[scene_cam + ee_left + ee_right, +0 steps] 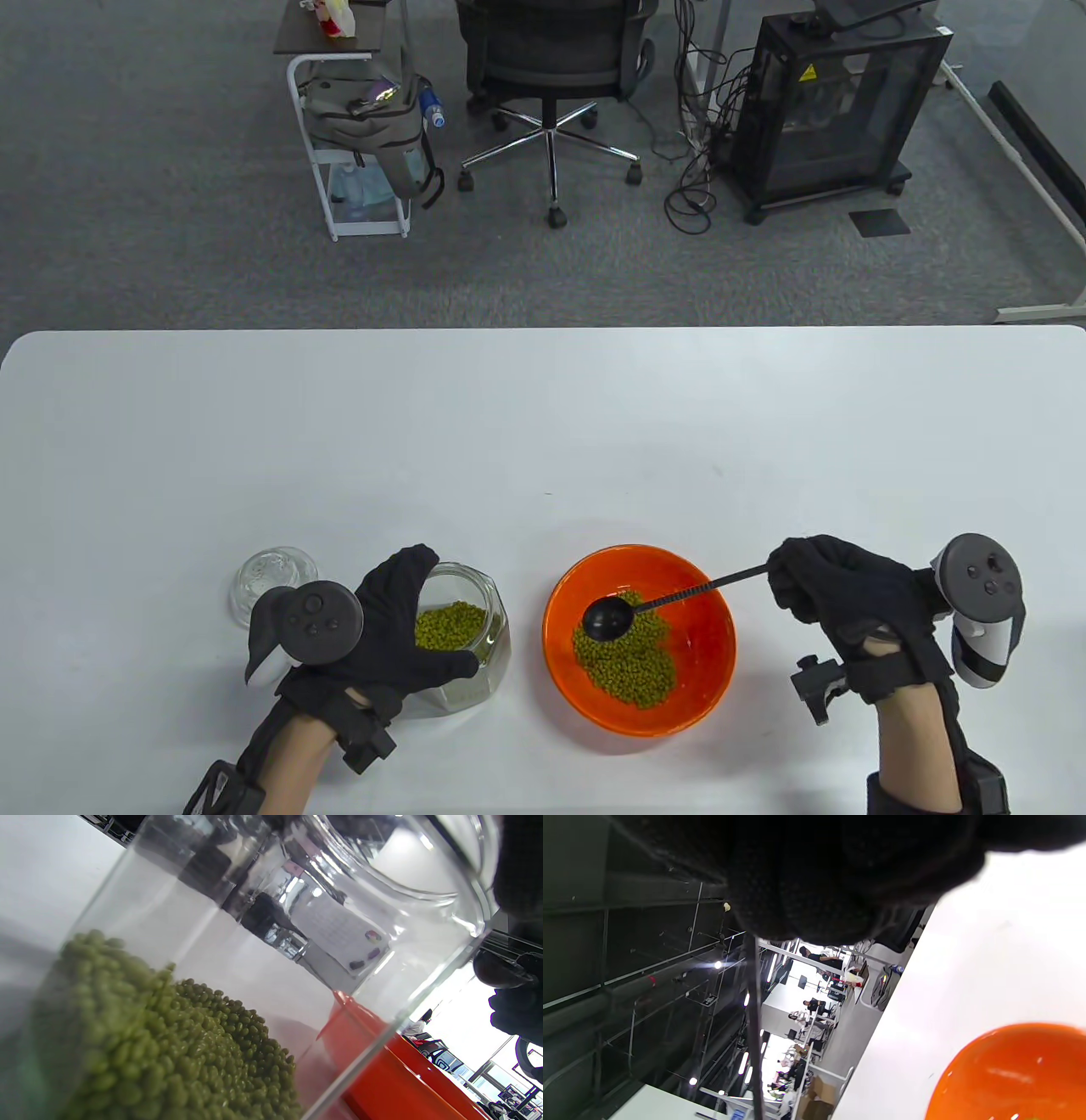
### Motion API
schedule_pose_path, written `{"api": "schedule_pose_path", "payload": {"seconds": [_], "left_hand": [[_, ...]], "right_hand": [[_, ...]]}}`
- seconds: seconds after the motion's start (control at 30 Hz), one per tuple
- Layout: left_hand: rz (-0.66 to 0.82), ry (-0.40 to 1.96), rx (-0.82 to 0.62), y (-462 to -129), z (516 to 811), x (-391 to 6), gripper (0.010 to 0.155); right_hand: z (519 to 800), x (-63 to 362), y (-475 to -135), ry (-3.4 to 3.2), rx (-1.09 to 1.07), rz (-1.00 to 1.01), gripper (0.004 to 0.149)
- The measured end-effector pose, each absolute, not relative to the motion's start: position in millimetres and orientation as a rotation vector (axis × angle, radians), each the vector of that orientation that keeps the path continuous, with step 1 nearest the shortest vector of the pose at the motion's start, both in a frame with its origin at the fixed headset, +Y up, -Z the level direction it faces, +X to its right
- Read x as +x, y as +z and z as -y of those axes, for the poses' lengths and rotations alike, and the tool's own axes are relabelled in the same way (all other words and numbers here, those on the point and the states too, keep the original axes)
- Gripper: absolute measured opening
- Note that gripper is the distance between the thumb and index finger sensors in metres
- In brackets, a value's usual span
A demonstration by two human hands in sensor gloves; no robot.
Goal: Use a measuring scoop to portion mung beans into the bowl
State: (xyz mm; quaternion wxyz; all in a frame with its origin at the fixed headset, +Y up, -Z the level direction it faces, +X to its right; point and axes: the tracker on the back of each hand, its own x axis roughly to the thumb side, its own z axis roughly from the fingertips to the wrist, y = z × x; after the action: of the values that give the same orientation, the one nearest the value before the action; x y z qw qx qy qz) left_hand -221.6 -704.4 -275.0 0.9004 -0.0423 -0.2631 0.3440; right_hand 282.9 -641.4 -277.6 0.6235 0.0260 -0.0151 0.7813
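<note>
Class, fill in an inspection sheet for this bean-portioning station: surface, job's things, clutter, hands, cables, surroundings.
Surface: white table, bare at the far side.
Job's things: clear faceted glass jar part full of green mung beans; orange plastic bowl holding beans; black long-handled measuring scoop over the bowl.
Clutter: clear glass lid left of the jar.
Hands: left hand holds the jar; right hand pinches the scoop handle.
Cables: nothing seen on the table; tangle on the floor.
Surroundings: office chair, black cabinet, trolley with bag.
</note>
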Motion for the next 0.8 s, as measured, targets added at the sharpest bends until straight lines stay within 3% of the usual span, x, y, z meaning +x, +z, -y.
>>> {"api": "schedule_pose_path", "payload": {"seconds": [0.8], "left_hand": [[0.547,0.713,-0.085,-275.1,704.6,-221.6,0.126]], "right_hand": [[585.5,165.7,-285.7,1.92,0.189,0.15,0.043]]}}
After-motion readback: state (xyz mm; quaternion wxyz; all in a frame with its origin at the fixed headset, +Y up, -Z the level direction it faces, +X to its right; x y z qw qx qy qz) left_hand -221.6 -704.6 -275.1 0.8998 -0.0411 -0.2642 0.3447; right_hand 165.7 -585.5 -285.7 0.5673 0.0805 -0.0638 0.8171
